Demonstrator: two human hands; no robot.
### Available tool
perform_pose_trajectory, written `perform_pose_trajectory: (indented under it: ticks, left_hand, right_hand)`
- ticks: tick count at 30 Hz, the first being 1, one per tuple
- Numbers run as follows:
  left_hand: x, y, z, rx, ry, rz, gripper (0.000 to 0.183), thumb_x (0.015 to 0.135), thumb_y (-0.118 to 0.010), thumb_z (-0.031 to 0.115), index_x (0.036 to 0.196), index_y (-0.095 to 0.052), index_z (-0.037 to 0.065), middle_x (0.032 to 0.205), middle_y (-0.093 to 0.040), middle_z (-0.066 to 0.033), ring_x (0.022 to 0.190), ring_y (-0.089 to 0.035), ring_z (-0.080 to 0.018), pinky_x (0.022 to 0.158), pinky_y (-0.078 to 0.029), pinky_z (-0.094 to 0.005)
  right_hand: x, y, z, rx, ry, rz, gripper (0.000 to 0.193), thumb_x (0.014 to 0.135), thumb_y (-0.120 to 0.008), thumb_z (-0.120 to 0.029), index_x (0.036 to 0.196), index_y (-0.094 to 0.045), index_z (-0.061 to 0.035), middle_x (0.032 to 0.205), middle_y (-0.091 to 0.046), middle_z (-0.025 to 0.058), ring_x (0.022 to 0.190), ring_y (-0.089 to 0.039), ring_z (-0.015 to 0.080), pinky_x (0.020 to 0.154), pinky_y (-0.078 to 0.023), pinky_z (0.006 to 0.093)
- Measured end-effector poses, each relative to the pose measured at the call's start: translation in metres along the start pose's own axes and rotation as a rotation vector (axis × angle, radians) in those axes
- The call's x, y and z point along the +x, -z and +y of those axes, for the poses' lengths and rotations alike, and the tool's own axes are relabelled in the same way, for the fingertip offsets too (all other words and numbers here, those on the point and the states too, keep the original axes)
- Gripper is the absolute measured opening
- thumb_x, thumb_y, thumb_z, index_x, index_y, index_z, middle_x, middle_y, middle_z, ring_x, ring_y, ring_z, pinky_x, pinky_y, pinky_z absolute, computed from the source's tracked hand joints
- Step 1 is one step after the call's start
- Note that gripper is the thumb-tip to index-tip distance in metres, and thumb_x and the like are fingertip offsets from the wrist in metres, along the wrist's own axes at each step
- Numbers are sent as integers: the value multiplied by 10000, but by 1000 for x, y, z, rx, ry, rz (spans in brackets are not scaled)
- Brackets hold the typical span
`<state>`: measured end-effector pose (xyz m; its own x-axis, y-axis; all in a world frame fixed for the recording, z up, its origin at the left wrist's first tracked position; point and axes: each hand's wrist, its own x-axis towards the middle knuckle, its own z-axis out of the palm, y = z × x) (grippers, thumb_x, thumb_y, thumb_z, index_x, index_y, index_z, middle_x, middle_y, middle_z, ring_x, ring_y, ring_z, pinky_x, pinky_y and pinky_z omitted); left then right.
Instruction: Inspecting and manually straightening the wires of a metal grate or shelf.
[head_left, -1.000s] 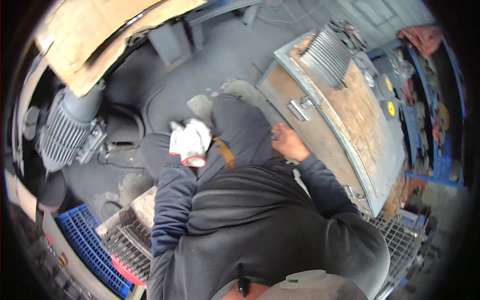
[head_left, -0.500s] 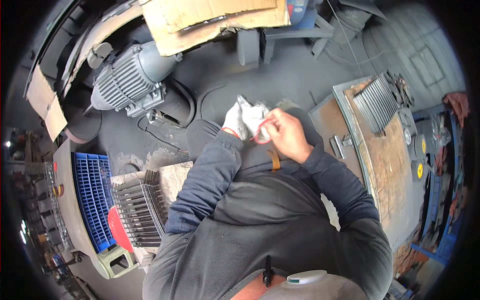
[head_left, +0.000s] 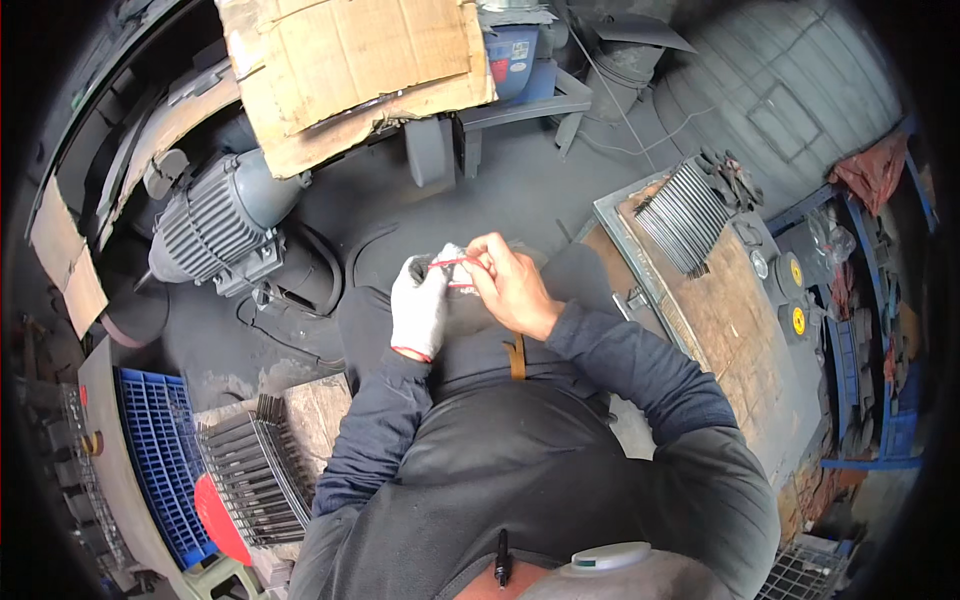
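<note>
My left hand wears a white knit work glove with a red edge at the wrist. Its fingers are closed on a second white work glove, whose red-edged cuff faces my body. My bare right hand pinches that red cuff from the right side. Both hands are close together above my lap, and the loose glove is bunched between them. Fingers and folds partly hide its shape.
To my right stands a workbench with a row of thin dark metal bars. Similar bars are stacked at left beside a blue plastic crate. A grey electric motor and cardboard are ahead.
My head view has shifted, so the surroundings sit further left. The right hand has turned, and the held glove's red cuff now stretches between both hands.
</note>
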<state>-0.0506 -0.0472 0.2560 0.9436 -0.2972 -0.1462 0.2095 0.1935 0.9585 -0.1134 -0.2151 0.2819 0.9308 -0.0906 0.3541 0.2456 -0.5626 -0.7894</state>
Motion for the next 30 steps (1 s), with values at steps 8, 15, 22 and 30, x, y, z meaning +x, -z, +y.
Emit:
perform_pose_trajectory:
  ticks: [8, 15, 22, 30]
  left_hand:
    - [3, -8, 21, 750, -726, -125, 431, 834, -708, -47, 1247, -747, 69, 1095, -786, -169, 1002, -756, -369, 886, -603, -436]
    - [-8, -44, 10, 477, -461, -103, 185, 1025, -728, 144, 1162, -719, 19, 924, -726, -179, 803, -697, -348, 750, -553, -404]
    - [-2, -41, 44, 770, -567, 64, 204, 1035, -715, 130, 1188, -739, -3, 1021, -764, -237, 930, -774, -406, 822, -595, -428]
    - [-23, -34, 49, 804, -556, 33, 156, 1042, -745, 96, 1084, -709, -50, 895, -707, -199, 765, -696, -300, 730, -557, -388]
  right_hand:
    - [15, 33, 37, -770, 170, -321, 347, 990, -584, -33, 1315, -703, -65, 973, -693, 195, 871, -735, 384, 762, -609, 493]
    - [60, 37, 52, 1049, -756, -462, 322, 1116, -517, -62, 1410, -650, -62, 1193, -755, 107, 895, -738, 208, 741, -610, 374]
    - [52, -49, 72, 1288, -525, -189, 350, 1175, -545, -250, 1433, -650, -38, 1365, -720, 106, 1279, -679, 202, 1135, -538, 397]
    - [133, -85, 59, -105, 309, -241, 401, 1153, -568, -330, 1367, -697, -16, 1257, -772, 96, 1084, -745, 213, 967, -600, 377]
